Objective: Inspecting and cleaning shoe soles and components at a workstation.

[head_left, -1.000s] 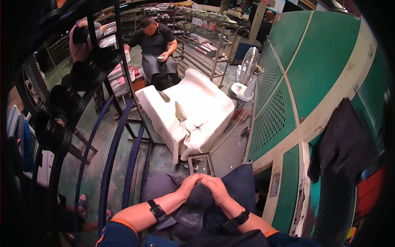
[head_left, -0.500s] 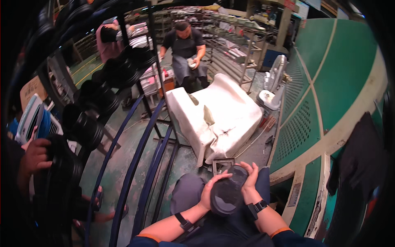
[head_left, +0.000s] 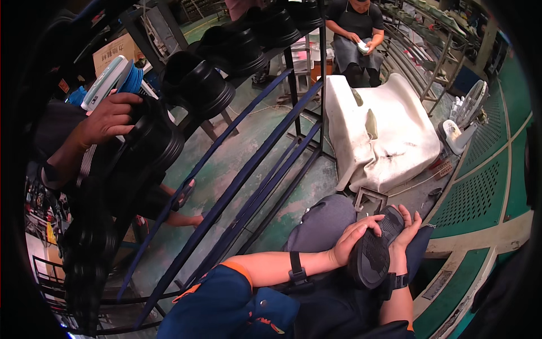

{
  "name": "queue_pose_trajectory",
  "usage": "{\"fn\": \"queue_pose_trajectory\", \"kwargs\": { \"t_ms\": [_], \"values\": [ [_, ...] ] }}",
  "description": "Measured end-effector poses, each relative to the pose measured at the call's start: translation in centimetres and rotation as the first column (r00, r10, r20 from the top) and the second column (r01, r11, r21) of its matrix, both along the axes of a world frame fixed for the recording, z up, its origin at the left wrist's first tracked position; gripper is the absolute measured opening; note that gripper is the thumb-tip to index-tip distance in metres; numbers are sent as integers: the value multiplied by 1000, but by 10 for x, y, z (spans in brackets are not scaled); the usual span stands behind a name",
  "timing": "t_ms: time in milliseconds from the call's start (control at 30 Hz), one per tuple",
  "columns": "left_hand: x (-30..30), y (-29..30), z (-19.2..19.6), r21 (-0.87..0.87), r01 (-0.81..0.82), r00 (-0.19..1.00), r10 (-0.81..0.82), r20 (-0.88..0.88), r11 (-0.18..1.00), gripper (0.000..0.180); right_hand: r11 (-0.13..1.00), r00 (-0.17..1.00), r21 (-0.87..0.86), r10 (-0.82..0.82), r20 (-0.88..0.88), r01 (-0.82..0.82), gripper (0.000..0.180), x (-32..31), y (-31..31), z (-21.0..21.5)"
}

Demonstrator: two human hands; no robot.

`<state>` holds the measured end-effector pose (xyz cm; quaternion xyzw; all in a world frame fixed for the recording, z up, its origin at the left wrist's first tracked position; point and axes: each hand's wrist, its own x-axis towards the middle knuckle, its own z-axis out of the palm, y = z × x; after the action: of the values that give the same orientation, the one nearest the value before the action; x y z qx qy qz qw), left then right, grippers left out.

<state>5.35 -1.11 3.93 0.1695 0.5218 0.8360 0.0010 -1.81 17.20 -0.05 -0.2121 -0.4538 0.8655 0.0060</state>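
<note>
Over my lap, both hands grip a black shoe sole [head_left: 370, 261], its treaded underside facing up and its length tilted. My left hand [head_left: 354, 242] wraps its left edge, thumb and fingers lying on the tread. My right hand [head_left: 405, 230] supports the other side near the far end, fingers partly curled around it. What lies under the sole is hidden. Each of my wrists wears a dark strap.
Left stands a metal rack with blue-covered bars [head_left: 226, 192] and black footwear [head_left: 197, 85]. A co-worker's hand [head_left: 113, 121] rests by it. Ahead are a white covered block [head_left: 389, 135], a seated person [head_left: 355, 39] and a fan [head_left: 466, 116]. Green panels [head_left: 474, 189] line the right.
My view has swung left, so the rack and co-worker's hand show more fully. The sole has turned in my hands, and its tread now shows clearly.
</note>
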Motion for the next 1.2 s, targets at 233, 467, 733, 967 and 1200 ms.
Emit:
{"fn": "queue_pose_trajectory", "kwargs": {
  "t_ms": [233,467,733,967,1200],
  "values": [
    [6,-5,4,-51,-18,1000,17,-22,999,54,1000,1000,-18,14,26,-14,61,4,-7,7],
    [6,-9,16,-79,-28,998,23,-62,997,55,1000,999,-28,5,44,-3,61,6,-11,23],
    [22,-23,48,-158,-164,945,109,-308,974,74,946,983,-299,79,-167,-127,60,24,-17,57],
    [79,-33,37,550,142,317,-564,763,823,71,958,981,286,71,-180,-17,36,18,5,-51],
    [54,-17,95,499,471,515,-686,514,728,102,969,967,239,-7,-255,70,41,1,25,-80]
  ]
}}
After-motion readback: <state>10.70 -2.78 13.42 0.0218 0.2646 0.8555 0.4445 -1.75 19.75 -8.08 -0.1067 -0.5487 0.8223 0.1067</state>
